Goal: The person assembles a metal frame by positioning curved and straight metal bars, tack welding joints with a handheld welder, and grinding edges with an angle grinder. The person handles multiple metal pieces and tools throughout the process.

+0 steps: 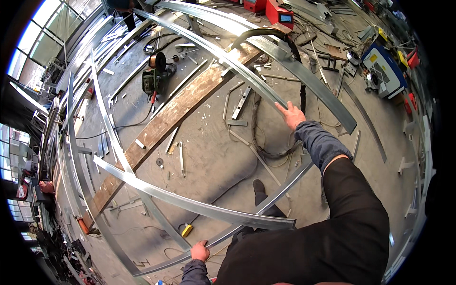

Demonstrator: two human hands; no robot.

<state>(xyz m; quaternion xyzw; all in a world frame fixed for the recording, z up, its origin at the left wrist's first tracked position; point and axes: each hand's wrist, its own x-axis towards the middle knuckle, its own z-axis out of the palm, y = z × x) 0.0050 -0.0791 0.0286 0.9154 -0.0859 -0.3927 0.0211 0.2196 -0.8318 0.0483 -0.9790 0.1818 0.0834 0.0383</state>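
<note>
Black jacket [313, 247] closest of all, the person leans over a spread of metal sections above the littered floor [213, 183]. Their right hand [292, 117] lies on the near end of a long metal rail [223, 58], two fingers stretched out along it; the rail runs away from that hand toward the far left. I can't tell whether the hand grips it or only rests there. Low down, the left hand [200, 251] touches a curved bar [164, 263], its fingers bent over the top; how firmly it holds, I can't tell either. Between the two hands, nearer the left, a broad metal channel [190, 192] slants across that bar. Beyond the channel, a worn wooden plank [180, 107] passes under the long rail. A yellow object [187, 230] sits just beyond the left hand.
</note>
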